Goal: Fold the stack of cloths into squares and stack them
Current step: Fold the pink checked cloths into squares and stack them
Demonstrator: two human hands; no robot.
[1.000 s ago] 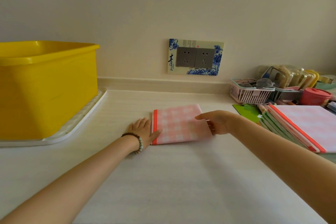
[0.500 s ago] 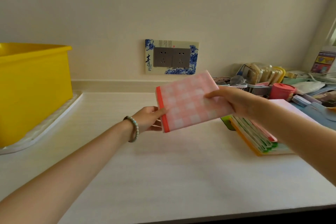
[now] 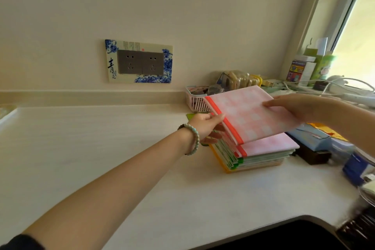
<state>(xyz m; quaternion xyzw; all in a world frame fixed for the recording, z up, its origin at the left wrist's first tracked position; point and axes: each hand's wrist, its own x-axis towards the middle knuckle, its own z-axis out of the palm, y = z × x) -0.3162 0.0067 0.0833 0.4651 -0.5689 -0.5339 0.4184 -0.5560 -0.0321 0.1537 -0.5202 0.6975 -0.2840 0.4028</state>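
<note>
Head view. I hold the folded pink cloth in the air just above the stack of folded squares, which sits on the counter at about 3 o'clock from the middle of the view. My left hand pinches the cloth's orange-trimmed edge at its 9 o'clock side, thumb on top and fingers curled beneath. My right hand grasps the opposite edge at 3 o'clock, thumb laid on top; its fingers under the cloth are hidden.

A grip at two opposite edges probably keeps the folds from opening and lets me square the cloth to the pile. The cloth is tilted, far edge raised toward 12 o'clock. Its near corner overlaps the top pink square; I cannot tell whether they touch. Both orange trims run roughly parallel, so I judge this to be the placing step: lower, align, let go. A pink basket stands at 10 o'clock of the pile, near enough to nudge.
</note>
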